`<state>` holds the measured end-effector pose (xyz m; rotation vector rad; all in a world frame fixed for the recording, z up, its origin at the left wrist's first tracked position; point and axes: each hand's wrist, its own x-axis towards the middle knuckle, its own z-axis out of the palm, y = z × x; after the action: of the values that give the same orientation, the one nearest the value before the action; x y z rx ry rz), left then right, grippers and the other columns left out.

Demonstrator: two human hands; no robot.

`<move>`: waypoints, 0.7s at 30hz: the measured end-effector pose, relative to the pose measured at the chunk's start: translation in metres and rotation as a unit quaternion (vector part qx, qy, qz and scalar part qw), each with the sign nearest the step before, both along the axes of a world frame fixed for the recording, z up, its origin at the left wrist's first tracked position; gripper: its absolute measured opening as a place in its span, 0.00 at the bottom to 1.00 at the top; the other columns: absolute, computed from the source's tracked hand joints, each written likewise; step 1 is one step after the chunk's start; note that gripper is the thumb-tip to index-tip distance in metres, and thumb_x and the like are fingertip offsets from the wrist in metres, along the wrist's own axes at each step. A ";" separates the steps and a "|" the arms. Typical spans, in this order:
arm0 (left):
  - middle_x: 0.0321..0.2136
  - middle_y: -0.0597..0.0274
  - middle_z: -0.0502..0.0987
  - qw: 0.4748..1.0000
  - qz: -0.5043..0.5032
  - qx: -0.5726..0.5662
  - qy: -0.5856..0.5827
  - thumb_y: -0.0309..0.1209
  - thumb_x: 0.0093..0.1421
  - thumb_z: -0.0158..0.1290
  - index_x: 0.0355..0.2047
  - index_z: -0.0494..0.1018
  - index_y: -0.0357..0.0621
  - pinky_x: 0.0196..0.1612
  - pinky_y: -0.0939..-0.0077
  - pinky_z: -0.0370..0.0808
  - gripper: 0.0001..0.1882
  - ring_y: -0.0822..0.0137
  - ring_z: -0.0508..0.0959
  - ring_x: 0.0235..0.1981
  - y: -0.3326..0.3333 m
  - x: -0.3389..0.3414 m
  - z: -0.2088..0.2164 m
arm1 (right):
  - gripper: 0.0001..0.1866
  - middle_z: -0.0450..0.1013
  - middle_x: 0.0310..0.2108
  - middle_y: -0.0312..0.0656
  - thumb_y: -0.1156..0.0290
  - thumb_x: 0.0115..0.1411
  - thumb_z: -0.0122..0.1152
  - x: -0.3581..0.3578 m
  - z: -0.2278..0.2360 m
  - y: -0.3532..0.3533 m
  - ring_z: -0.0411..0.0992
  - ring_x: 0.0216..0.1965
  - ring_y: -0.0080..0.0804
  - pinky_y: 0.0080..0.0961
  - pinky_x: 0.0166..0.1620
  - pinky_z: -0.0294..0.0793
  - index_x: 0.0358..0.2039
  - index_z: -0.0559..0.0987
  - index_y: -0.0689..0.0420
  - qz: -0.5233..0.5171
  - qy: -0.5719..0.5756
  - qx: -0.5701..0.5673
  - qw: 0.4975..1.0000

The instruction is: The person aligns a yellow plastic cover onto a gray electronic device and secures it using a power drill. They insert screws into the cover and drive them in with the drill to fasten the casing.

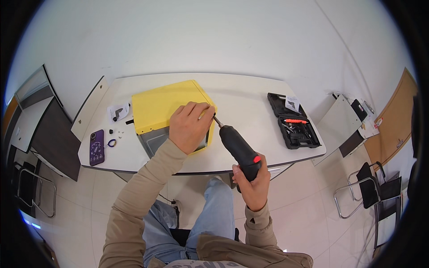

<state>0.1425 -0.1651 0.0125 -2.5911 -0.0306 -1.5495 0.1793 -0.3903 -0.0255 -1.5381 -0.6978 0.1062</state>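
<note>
My right hand (254, 183) is wrapped round the handle of a black cordless screwdriver (239, 145) with a red button. Its thin metal bit (217, 121) points up and left to the right edge of a yellow box-shaped metal casing (163, 102). On that casing rests my left hand (191, 125), its fingers drawn together at the right edge, close by the bit's tip. Whatever the fingertips pinch is hidden. Below the yellow panel a grey inner part (156, 140) of the casing shows, partly covered by my left hand and sleeve.
An open black tool case (295, 127) with bits and an orange-red piece lies on the white table (250, 94) at the right. At the left are a purple phone (97, 147), a small ring-shaped item (111, 143), tiny loose parts (120, 132) and a printed paper (119, 110).
</note>
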 end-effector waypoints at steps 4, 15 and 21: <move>0.38 0.67 0.78 1.000 0.000 -0.001 -0.002 0.25 0.44 0.66 0.38 0.78 0.46 0.38 0.69 0.74 0.18 0.64 0.78 0.38 0.000 0.001 -0.001 | 0.25 0.77 0.26 0.43 0.75 0.53 0.72 0.004 -0.005 0.001 0.75 0.26 0.25 0.22 0.32 0.75 0.46 0.67 0.63 -0.033 -0.021 -0.016 0.999; 0.38 0.67 0.78 1.000 0.000 0.005 -0.010 0.26 0.45 0.66 0.38 0.78 0.46 0.38 0.69 0.74 0.18 0.64 0.78 0.38 0.001 0.001 -0.002 | 0.28 0.75 0.28 0.45 0.78 0.52 0.70 0.002 0.012 0.002 0.74 0.26 0.25 0.22 0.31 0.74 0.50 0.65 0.63 -0.031 -0.041 0.000 0.999; 0.38 0.67 0.78 1.000 -0.002 0.004 -0.015 0.25 0.44 0.66 0.38 0.78 0.45 0.38 0.69 0.74 0.18 0.64 0.78 0.38 0.001 0.001 -0.002 | 0.28 0.76 0.28 0.45 0.74 0.50 0.75 0.007 0.009 -0.003 0.74 0.25 0.26 0.23 0.31 0.75 0.45 0.66 0.62 -0.031 -0.020 -0.044 0.998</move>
<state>0.1435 -0.1639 0.0102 -2.5642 -0.0215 -1.5859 0.1862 -0.3930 -0.0169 -1.6480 -0.6845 0.0604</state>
